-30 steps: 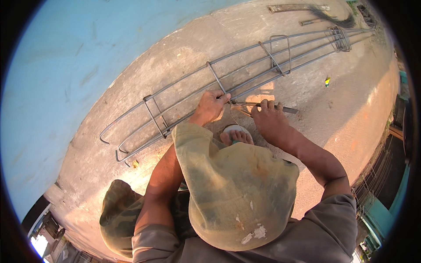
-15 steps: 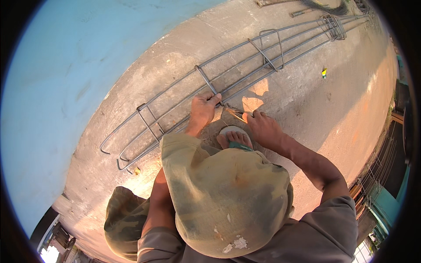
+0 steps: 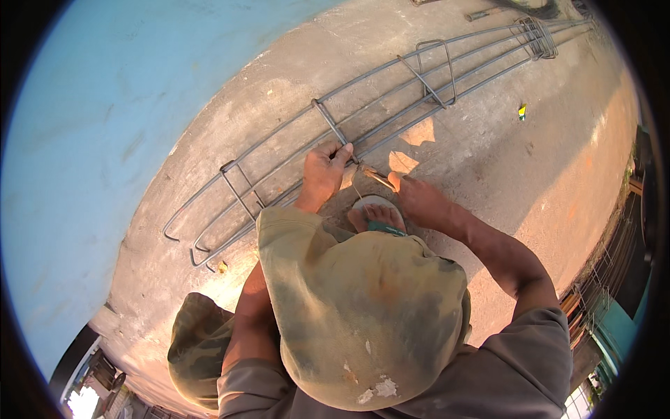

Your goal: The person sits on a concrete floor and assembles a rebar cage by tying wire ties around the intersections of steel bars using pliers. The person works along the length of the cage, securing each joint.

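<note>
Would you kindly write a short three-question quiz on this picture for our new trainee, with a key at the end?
1. Open question: what is the left hand touching on the steel bars?

2. True or false: at the left of the picture, the bars run straight to their tips.

3. Multiple choice: which hand holds the plier-like tool? A) left; B) right; C) neither.

Key:
1. A metal stirrup.
2. False: they finish in hooked ends.
3. B, the right hand.
</note>
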Action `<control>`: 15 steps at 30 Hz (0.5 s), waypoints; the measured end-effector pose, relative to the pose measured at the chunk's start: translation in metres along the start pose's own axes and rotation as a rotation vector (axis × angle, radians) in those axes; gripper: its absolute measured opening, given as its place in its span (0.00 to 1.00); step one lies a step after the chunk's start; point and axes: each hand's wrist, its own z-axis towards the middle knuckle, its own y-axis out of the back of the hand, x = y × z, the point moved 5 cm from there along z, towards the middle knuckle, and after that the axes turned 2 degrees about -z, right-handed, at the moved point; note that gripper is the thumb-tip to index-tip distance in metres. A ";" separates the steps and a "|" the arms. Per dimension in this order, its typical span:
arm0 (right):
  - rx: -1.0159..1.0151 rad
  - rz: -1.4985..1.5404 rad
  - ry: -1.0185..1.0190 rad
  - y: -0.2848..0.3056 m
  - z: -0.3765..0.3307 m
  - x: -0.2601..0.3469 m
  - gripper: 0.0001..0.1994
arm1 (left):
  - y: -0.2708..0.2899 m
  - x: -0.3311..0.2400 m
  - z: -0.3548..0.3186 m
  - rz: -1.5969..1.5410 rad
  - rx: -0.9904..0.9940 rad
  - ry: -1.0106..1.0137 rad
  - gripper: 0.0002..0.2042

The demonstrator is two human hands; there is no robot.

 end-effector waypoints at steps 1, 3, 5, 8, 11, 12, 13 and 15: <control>0.012 0.106 -0.048 0.005 0.004 0.003 0.13 | 0.003 0.001 -0.003 0.047 -0.032 -0.057 0.11; 0.039 0.315 -0.164 0.026 0.005 0.014 0.13 | 0.011 -0.011 -0.020 0.349 -0.152 -0.457 0.11; 0.108 0.492 -0.248 0.025 0.007 0.013 0.13 | 0.005 -0.022 -0.039 0.582 -0.149 -0.733 0.18; 0.145 0.882 -0.264 0.015 0.006 0.012 0.14 | -0.022 -0.030 -0.061 0.766 -0.004 -0.927 0.22; 0.254 1.068 -0.363 0.008 0.002 0.000 0.16 | -0.068 -0.038 -0.069 0.680 0.051 -1.059 0.24; 0.304 1.083 -0.426 0.007 0.000 -0.005 0.16 | -0.076 -0.041 -0.069 0.622 0.069 -1.103 0.25; 0.323 1.089 -0.444 0.007 -0.002 -0.009 0.17 | -0.082 -0.039 -0.063 0.641 0.118 -1.062 0.24; 0.358 1.099 -0.480 0.013 -0.007 -0.013 0.18 | -0.090 -0.037 -0.050 0.676 0.216 -0.979 0.23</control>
